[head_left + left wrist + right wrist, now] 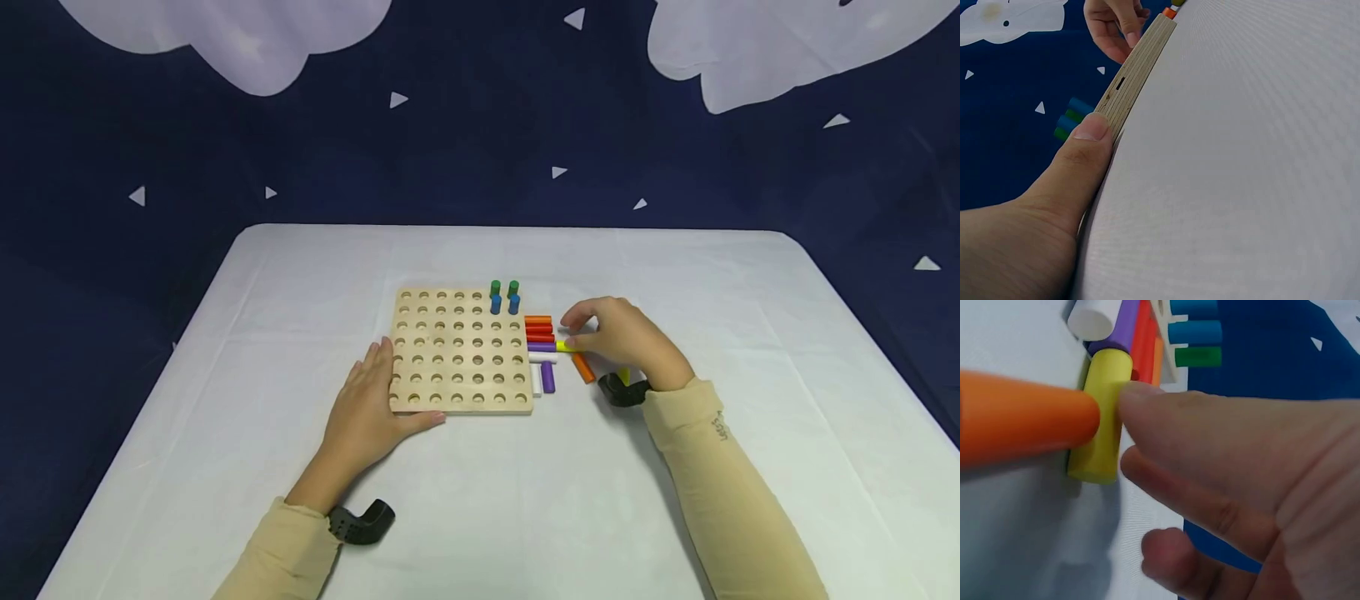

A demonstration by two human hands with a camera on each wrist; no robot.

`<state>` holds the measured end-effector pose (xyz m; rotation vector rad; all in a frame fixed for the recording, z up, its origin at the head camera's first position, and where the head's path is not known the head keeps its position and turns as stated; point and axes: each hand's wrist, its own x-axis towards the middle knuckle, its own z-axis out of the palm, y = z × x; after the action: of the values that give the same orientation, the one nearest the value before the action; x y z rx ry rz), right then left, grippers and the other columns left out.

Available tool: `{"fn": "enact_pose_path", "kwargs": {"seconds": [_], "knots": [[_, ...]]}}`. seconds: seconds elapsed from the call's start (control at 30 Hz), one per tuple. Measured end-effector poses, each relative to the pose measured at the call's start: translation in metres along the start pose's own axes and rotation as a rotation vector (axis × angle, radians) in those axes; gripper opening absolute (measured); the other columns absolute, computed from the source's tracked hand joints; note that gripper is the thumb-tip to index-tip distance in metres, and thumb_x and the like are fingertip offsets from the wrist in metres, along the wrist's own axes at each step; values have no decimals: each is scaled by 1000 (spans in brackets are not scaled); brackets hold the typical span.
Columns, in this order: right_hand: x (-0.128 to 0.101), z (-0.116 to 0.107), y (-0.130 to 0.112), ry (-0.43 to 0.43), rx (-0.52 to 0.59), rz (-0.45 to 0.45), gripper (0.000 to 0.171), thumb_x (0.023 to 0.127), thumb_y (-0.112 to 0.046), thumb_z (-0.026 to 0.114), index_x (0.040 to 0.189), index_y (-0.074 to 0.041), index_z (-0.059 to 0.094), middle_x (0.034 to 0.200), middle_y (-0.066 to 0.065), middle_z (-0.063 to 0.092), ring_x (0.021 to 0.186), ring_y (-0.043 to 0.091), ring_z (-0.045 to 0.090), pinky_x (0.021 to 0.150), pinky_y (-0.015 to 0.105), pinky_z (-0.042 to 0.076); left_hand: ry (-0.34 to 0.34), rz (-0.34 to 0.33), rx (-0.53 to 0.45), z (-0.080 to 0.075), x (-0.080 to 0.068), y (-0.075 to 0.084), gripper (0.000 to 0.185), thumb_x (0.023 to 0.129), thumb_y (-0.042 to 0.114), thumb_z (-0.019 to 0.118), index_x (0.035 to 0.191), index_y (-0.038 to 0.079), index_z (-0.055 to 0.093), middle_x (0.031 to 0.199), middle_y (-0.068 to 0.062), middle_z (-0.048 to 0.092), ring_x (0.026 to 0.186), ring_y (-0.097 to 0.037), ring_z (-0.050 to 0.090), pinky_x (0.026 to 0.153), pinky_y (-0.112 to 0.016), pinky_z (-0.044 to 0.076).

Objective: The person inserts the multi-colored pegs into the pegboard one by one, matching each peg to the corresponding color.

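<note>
A pale wooden pegboard [480,409] with rows of round holes lies flat on the table. My left hand [363,408] rests against its left side, fingers extended, with the thumb along the front edge. Two green pegs [513,287] and two blue pegs [496,306] stand upright in the board's far right corner. To the right of the board, my right hand [622,333] is over a yellow peg [1110,381] lying on its side. The right thumb tip touches or nearly touches that peg; the index finger is apart from the thumb.
Beside the board's right edge lie red pegs [538,328], purple pegs [548,377], white pegs [543,357] and orange pegs [582,368]. Another yellow piece [624,376] is partly hidden by the right wrist's black camera [621,390]. A white cloth covers the table [480,508].
</note>
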<state>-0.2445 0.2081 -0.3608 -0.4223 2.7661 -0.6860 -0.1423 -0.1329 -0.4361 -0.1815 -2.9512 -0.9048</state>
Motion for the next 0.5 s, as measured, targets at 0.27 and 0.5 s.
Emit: {"fn": "enact_pose_path", "kwargs": {"seconds": [0.27, 0.5], "knots": [[3, 2, 0, -28, -23, 8, 24, 85, -20, 79, 107, -13, 75, 101, 3, 72, 97, 23, 61, 90, 44, 50, 3, -3, -2, 1, -1, -1, 136, 66, 69, 80, 157, -3, 10, 165, -20, 15, 154, -35, 14, 127, -50, 12], [2, 3, -3, -79, -43, 39, 23, 85, -18, 77, 108, -14, 75, 110, 5, 72, 103, 25, 60, 92, 46, 50, 8, 3, -3, 0, -1, -1, 136, 65, 68, 80, 157, -3, 11, 164, -21, 16, 154, -36, 14, 127, -50, 12]]}}
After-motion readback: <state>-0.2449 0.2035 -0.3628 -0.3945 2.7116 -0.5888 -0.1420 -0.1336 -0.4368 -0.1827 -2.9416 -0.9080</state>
